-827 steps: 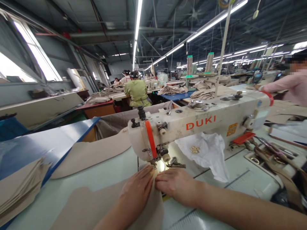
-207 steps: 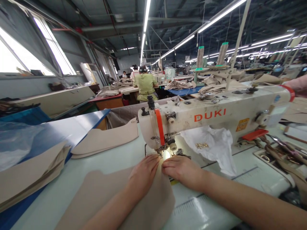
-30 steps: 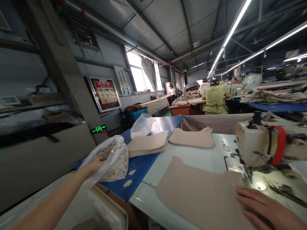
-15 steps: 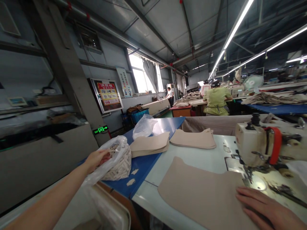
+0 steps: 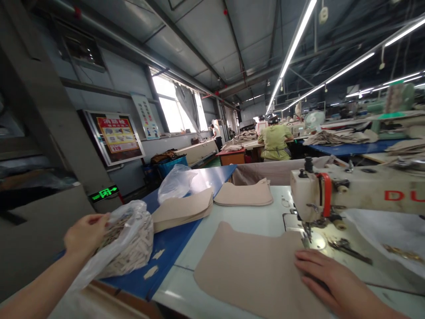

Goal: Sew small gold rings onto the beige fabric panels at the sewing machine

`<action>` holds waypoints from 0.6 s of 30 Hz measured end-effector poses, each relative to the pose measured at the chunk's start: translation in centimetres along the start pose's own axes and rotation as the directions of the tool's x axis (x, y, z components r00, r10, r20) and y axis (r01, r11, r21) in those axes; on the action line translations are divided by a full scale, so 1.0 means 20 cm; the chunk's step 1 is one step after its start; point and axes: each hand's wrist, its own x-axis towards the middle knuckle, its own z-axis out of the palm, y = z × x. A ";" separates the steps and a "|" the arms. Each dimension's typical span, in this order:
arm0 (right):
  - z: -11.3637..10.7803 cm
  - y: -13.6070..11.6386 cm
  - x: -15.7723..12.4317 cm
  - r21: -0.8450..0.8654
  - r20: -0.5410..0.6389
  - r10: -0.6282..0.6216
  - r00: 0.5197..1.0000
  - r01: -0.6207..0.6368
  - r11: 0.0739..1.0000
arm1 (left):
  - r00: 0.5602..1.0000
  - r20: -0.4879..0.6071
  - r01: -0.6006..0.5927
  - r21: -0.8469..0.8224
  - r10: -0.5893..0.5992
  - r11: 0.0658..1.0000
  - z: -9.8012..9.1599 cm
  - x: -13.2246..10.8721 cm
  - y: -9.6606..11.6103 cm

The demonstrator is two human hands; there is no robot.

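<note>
l hand (image 5: 84, 232), lower left of frame, is at the mouth of the plastic bag (image 5: 133, 239) of small beige pieces on the blue board (image 5: 172, 248). fingers are curled narrow, and it can't be told whether they pinch the bag rim or a piece. a few secs ago both hands were at the needle; now only the r hand (image 5: 327, 281) is near it, lower right, fingers spread flat on the beige panel (image 5: 249, 270), which lies in front of the sewing machine (image 5: 308, 195). so stitching is paused, and the l hand is busy w/ the bag.
</note>
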 end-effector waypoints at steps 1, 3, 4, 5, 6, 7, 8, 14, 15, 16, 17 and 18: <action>-0.02 -0.02 0.00 0.008 0.018 0.010 1.000 -0.010 1.000 | 0.999 -0.038 0.027 -0.004 -0.027 1.000 -0.01 -0.01 0.04; -0.04 -0.04 0.01 0.030 0.031 0.009 0.999 -0.010 0.999 | 0.996 -0.082 0.031 -0.072 -0.037 0.997 0.00 -0.05 0.14; -0.05 -0.05 0.01 0.041 0.026 0.003 1.000 -0.004 0.999 | 0.998 -0.060 -0.005 -0.143 -0.004 0.990 0.02 -0.09 0.20; -0.06 -0.05 0.01 0.053 0.014 -0.006 1.000 0.005 0.999 | 0.998 -0.016 -0.055 -0.231 0.053 0.971 0.05 -0.15 0.27; -0.06 -0.06 0.02 0.065 -0.002 -0.014 1.000 0.014 0.998 | 0.990 0.040 -0.111 -0.327 0.132 0.938 0.10 -0.22 0.33; -0.07 -0.06 0.02 0.075 -0.020 -0.019 1.000 0.020 0.997 | 0.970 0.102 -0.158 -0.419 0.219 0.894 0.15 -0.30 0.40; -0.07 -0.06 0.02 0.087 -0.035 -0.023 0.999 0.026 0.996 | 0.943 0.152 -0.188 -0.496 0.297 0.848 0.21 -0.40 0.47; -0.10 -0.09 0.03 0.272 -0.096 0.108 0.989 -0.078 0.959 | 0.574 0.558 0.006 -0.734 0.599 0.679 0.57 -1.08 0.83; -0.11 -0.10 0.03 0.387 -0.120 0.209 0.970 -0.148 0.910 | 0.483 0.599 0.046 -0.746 0.639 0.664 0.60 -1.19 0.88; -0.11 -0.10 0.02 0.514 -0.134 0.316 0.939 -0.206 0.833 | 0.398 0.619 0.074 -0.757 0.677 0.649 0.62 -1.29 0.92; -0.12 -0.11 0.01 0.622 -0.130 0.390 0.911 -0.232 0.748 | 0.323 0.627 0.095 -0.767 0.709 0.635 0.64 -1.37 0.95; -0.12 -0.11 0.00 0.713 -0.133 0.447 0.885 -0.228 0.663 | 0.261 0.625 0.105 -0.776 0.736 0.621 0.66 -1.44 0.98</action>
